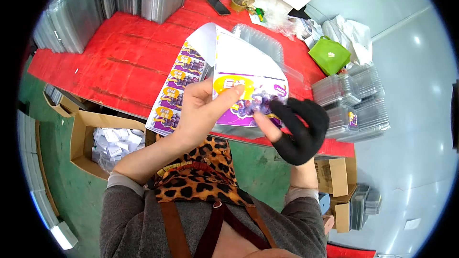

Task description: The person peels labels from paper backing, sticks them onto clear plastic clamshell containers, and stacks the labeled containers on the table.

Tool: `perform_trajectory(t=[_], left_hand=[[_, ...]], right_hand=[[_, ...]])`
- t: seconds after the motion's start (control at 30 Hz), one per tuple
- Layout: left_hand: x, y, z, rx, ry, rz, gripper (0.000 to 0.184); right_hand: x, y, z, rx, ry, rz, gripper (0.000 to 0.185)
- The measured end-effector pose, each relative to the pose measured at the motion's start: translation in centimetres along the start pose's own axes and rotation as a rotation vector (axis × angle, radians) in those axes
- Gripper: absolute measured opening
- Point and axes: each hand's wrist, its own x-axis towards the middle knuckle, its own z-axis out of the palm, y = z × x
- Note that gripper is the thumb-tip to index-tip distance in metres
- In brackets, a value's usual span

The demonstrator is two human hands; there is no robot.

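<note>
My bare left hand (203, 110) grips sheets of printed grape labels (179, 81), with the thumb pressed on the face of a folded-over part. That part shows one large grape label (251, 96), yellow, purple and white. My right hand (302, 129) wears a black glove that leaves one digit bare. This bare digit touches the lower right of the label, while the gloved fingers curve apart from it at the label's right edge. Behind the sheets lies a clear plastic container (263, 43), partly hidden.
Tall stacks of clear plastic packs (71, 19) stand at the red table's (114, 62) back left. More clear containers (351, 95), one labelled, sit at the right. A phone (218, 6), tape roll (237, 5) and green bag (330, 55) lie behind. Below left, a cardboard box (82, 136) holds paper scraps.
</note>
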Motion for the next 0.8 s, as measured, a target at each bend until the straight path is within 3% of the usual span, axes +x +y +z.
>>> perform_trajectory(t=[0.03, 0.13, 0.23, 0.57, 0.7, 0.8], left_hand=[[-0.1, -0.2, -0.3, -0.029, -0.019, -0.005, 0.02], [-0.2, 0.0, -0.2, -0.085, -0.05, 0.045, 0.017], [0.3, -0.5, -1.7, 0.155, -0.206, 0.217, 0.015], [0.2, -0.8, -1.1, 0.148, -0.151, 0.271, 0.012], [0.6, -1.2, -1.1, 0.392, -0.156, 0.435, 0.011], [0.5, -1.4, -0.8, 0.49, -0.135, 0.49, 0.01]], right_hand=[[-0.5, 0.8, 0.4, -0.003, -0.08, -0.098, 0.038], [-0.2, 2.3, 1.6, -0.078, 0.002, -0.088, 0.039], [0.0, 3.2, 2.6, -0.103, 0.093, -0.06, 0.033], [0.0, 4.1, 3.0, 0.189, -0.055, 0.073, 0.035], [1.0, 3.0, 2.3, 0.465, -0.138, 0.184, 0.04], [1.4, 2.2, 2.2, 0.434, -0.155, 0.155, 0.039]])
